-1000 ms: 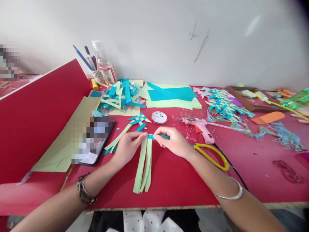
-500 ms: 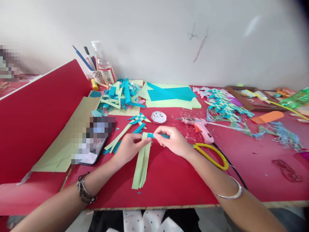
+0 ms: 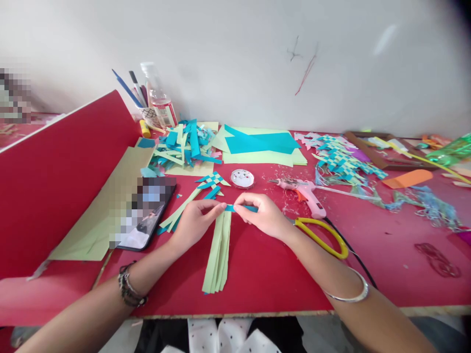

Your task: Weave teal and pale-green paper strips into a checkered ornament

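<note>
My left hand [image 3: 200, 218] pinches the left end of a blue paper strip [image 3: 230, 208] between thumb and fingers. My right hand [image 3: 259, 212] grips the same strip further right, and part of the blue shows below its fingers. Several pale green paper strips [image 3: 218, 255] hang from the blue strip toward the table's front edge, fanned slightly apart. Fingers hide how the strips join at the top. Just behind my left hand lies a blue and green woven paper piece [image 3: 211, 182] with long loose ends.
A phone [image 3: 152, 215] lies left. Yellow-handled scissors [image 3: 324, 238] and a pink glue gun [image 3: 305, 193] with a cord lie right. Behind are a round white lid [image 3: 242, 178], a paper scrap pile [image 3: 184, 144], blue sheets [image 3: 261, 142], woven pieces [image 3: 342, 157] and a bottle [image 3: 160, 100].
My left thumb and fingers have shifted slightly up to the blue strip's end. The green strips have swung a little right and lower, now hanging straighter.
</note>
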A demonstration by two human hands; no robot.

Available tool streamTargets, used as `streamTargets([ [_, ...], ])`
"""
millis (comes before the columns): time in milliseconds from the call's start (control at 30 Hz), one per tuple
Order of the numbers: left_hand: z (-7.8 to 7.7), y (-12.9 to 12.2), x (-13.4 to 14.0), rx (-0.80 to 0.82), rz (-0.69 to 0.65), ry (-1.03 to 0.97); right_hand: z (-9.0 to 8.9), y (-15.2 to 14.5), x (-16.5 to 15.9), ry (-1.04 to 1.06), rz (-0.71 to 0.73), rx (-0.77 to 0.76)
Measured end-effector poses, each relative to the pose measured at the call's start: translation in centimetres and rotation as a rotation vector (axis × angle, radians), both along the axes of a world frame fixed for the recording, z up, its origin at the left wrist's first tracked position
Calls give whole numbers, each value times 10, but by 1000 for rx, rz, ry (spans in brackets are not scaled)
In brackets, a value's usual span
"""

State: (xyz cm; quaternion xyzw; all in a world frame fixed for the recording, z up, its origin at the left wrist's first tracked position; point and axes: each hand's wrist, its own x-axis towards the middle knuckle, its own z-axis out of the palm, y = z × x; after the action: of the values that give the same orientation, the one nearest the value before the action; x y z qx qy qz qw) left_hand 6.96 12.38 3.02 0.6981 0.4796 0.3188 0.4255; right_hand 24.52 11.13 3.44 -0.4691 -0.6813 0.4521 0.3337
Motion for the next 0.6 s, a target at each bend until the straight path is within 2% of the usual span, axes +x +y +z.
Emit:
streamTargets([
  [300,0,0,0,22,-27,27,-1,0,-3,-68,-26,59],
  [600,-11,3,-7,9,-23,116,-4,3,-3,-33,9,63],
])
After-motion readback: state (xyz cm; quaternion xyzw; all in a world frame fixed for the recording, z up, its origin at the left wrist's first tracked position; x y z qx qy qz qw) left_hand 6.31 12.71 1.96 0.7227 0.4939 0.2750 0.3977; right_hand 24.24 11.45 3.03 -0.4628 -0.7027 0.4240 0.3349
